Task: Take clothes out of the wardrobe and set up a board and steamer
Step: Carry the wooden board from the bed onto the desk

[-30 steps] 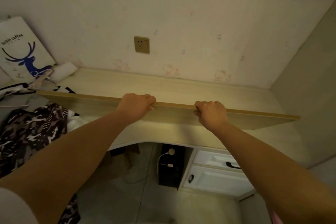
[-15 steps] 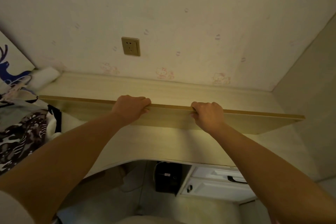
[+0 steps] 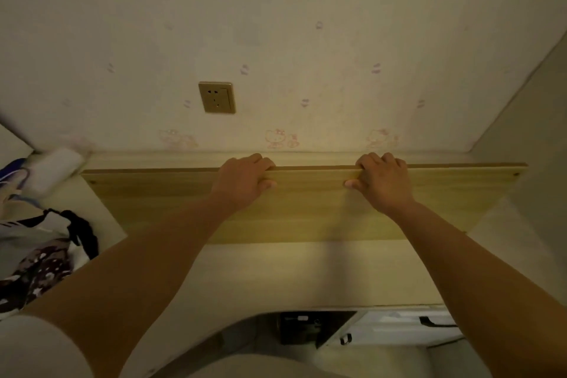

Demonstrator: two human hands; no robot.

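Clothes [image 3: 40,255] already lay at nine o'clock on the surface [image 3: 306,273]; your hands, left [image 3: 245,182] and right [image 3: 383,182], gripped the board's [image 3: 306,205] far edge at twelve. Steamer unseen, probably still pending.

board [image 3: 306,202]: pale wood-grain laminate, smooth, matt, with a darker edge band
counter [image 3: 306,273]: like light wood-look laminate, smooth, faint sheen
wall [image 3: 306,24]: paper with faded pink cartoon print, matt
socket [image 3: 217,97]: gold-toned plate, brushed, slightly glossy
clothes [image 3: 40,261]: soft printed cloth, camouflage pattern, matt
drawers [image 3: 395,328]: white painted fronts, smooth, dark handles
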